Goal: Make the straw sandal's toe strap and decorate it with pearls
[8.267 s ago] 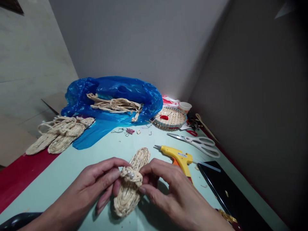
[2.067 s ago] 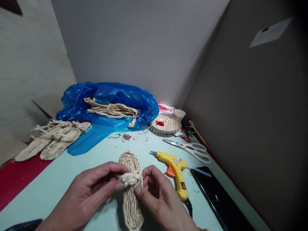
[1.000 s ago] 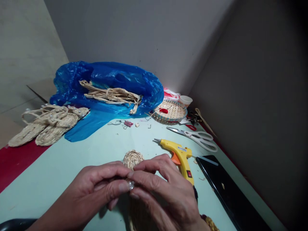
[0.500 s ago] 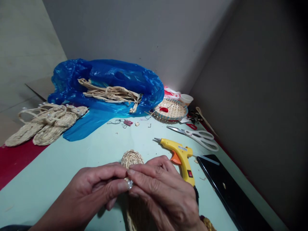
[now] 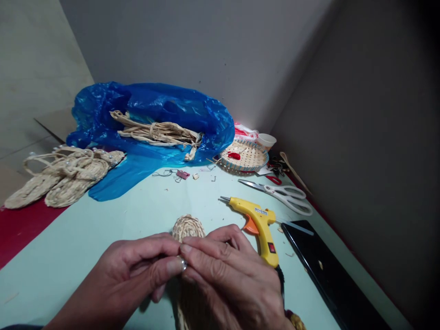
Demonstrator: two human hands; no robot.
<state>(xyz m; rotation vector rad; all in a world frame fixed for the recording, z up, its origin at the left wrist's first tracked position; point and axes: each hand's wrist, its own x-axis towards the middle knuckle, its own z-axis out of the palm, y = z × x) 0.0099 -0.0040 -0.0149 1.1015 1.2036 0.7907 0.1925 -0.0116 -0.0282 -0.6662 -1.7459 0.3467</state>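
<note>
Low in the head view, my left hand pinches a small shiny bead between thumb and forefinger. From the other side my right hand closes over the same spot, its fingertips pressed together there and hiding most of what is held. Beneath both hands lies a woven straw sole; its rounded end shows beyond the fingers, and much of the rest is covered or in shadow. A yellow hot glue gun with an orange trigger rests just right of my right hand.
A blue plastic bag holds a straw bundle at the back. Beaded straw slippers lie at left. Right of centre are a shallow woven basket, scissors and a black phone-like slab. A wall rises close behind.
Both hands keep their grip and shift only slightly. My right fingertips cover a little more of the bead, so less of it shows. Objects on the table stay put.
</note>
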